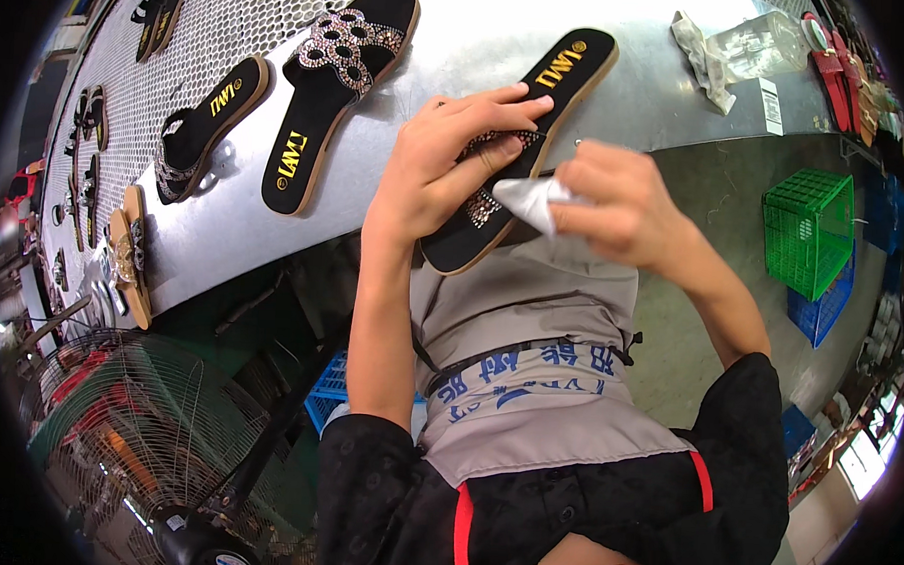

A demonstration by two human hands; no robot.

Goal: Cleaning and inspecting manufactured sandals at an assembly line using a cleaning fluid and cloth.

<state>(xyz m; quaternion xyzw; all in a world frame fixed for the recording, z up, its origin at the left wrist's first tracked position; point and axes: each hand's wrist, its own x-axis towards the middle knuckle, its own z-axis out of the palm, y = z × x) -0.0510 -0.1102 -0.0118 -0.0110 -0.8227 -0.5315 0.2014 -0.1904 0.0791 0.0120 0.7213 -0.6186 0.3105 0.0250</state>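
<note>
A black slide sandal (576, 73) with a tan sole edge and a rhinestone strap lies tilted across the table's near edge, its toe end over my lap. My left hand (456, 153) is closed around its strap, thumb and fingers pressing on the studded band. In my right hand (619, 204) is a white cloth (534, 202), pinched so that its tip meets the rhinestones at the strap's side. That hand is slightly blurred. Left of my left hand, another black sandal (324, 104) with a jewelled cut-out strap rests on the metal table (639, 65).
More black sandals (214, 115) and a tan pair (129, 256) lie to the left. A clear plastic bag (759, 49) and red sandals (828, 76) are at the far right. A green crate (807, 235) stands on the floor at right, a fan (138, 441) at lower left.
</note>
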